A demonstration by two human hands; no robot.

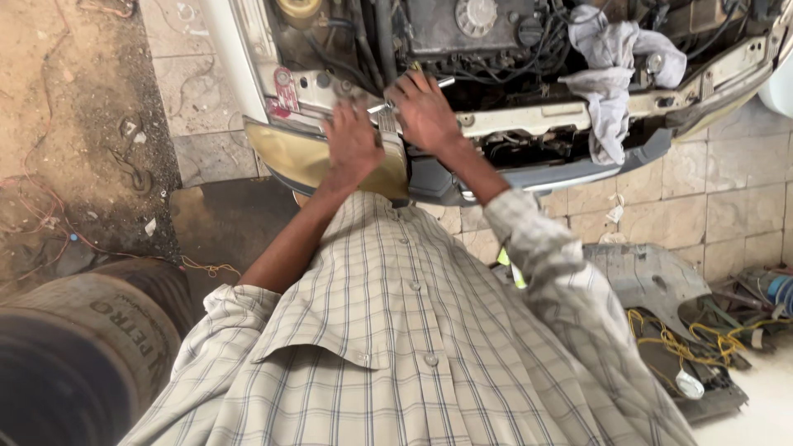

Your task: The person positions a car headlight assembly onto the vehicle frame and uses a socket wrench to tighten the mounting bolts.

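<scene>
A white car's front stands open at the top, its engine bay exposed. My left hand grips the top of a yellowed headlight unit at the car's corner, fingers curled over its edge. Just to the right, my right hand is closed on a silvery metal tool at the front crossmember; the tool's ends stick out on both sides of the hand. The two hands almost touch. Both arms wear a checked shirt, the left sleeve pushed up.
A white rag hangs over the front panel. A dark barrel stands at lower left. A grey plastic panel and yellow wires lie on the tiled floor at right. Thin red wires trail over dirt at left.
</scene>
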